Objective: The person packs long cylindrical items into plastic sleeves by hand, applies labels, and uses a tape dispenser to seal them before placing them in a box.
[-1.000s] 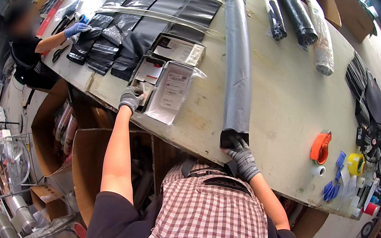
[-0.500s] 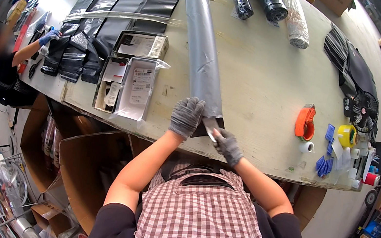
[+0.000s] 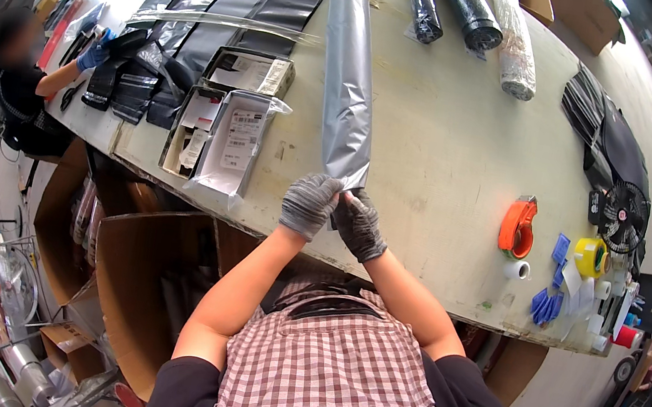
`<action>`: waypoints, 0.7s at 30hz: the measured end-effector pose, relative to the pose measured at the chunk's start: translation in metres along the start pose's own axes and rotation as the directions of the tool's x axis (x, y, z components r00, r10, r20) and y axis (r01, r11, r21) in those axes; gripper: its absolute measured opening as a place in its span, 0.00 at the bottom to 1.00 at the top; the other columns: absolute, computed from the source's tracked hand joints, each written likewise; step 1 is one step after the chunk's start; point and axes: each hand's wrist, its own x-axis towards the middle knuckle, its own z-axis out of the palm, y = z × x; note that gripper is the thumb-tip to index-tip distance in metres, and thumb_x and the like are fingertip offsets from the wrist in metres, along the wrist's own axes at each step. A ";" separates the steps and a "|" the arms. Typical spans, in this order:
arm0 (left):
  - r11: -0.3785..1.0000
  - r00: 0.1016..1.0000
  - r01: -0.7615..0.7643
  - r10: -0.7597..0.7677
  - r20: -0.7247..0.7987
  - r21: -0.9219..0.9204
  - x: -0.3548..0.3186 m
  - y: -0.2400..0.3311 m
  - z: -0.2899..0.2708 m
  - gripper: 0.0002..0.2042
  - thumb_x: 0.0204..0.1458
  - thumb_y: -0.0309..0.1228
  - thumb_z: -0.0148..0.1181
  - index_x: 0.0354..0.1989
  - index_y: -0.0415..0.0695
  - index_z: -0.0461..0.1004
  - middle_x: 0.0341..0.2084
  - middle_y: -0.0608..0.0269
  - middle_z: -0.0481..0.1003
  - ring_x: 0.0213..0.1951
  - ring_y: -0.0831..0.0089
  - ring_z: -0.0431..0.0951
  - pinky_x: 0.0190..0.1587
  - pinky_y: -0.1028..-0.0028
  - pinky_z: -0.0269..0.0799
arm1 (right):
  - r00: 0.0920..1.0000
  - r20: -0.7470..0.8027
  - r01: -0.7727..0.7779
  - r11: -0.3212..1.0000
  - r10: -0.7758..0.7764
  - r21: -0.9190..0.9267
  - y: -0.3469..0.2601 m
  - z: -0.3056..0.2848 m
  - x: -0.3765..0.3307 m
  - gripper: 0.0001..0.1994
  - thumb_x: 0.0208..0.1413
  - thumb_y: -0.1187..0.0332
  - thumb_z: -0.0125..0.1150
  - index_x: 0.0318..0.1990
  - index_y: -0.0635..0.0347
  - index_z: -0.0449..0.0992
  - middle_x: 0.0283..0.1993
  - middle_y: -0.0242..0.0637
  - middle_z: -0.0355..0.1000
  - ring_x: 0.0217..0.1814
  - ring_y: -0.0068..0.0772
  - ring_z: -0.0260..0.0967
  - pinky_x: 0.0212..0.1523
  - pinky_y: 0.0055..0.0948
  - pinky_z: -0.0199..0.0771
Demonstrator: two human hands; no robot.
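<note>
Both gloved hands, left hand (image 3: 309,203) and right hand (image 3: 358,223), pinch the near end of the long grey bag (image 3: 348,80); grasping evenly should keep it flat on the tabletop (image 3: 450,163).

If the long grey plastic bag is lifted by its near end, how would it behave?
The grey plastic bag would probably droop: it lies flat and thin. Its glossy film looks slippery, so both gloved hands, left hand and right hand, pinching it seems sensible.
</note>
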 end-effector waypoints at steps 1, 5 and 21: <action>1.000 1.000 0.009 -0.009 -0.002 -0.014 -0.003 0.000 0.001 0.08 0.44 0.26 0.60 0.35 0.45 0.74 0.27 0.60 0.74 0.32 0.58 0.74 0.36 0.62 0.70 | 0.993 -0.024 0.107 0.978 -0.113 -0.178 0.002 0.000 -0.002 0.08 0.59 0.70 0.48 0.43 0.60 0.68 0.35 0.33 0.69 0.33 0.25 0.69 0.30 0.27 0.71; 1.000 1.000 0.013 -0.013 -0.016 -0.013 -0.003 0.006 0.011 0.09 0.43 0.26 0.61 0.34 0.45 0.74 0.29 0.58 0.74 0.33 0.57 0.73 0.37 0.63 0.70 | 0.944 -0.315 -0.066 0.992 0.096 0.106 0.036 -0.034 0.038 0.06 0.56 0.68 0.51 0.36 0.57 0.73 0.34 0.37 0.72 0.30 0.28 0.70 0.34 0.28 0.72; 0.976 0.983 0.180 -0.182 0.011 0.124 -0.050 0.021 0.000 0.26 0.46 0.23 0.59 0.56 0.50 0.65 0.35 0.57 0.74 0.40 0.56 0.74 0.43 0.63 0.70 | 0.789 -0.433 -0.567 0.246 0.435 -0.786 -0.057 -0.034 -0.033 0.18 0.56 0.55 0.58 0.43 0.61 0.75 0.37 0.42 0.77 0.38 0.37 0.76 0.41 0.34 0.76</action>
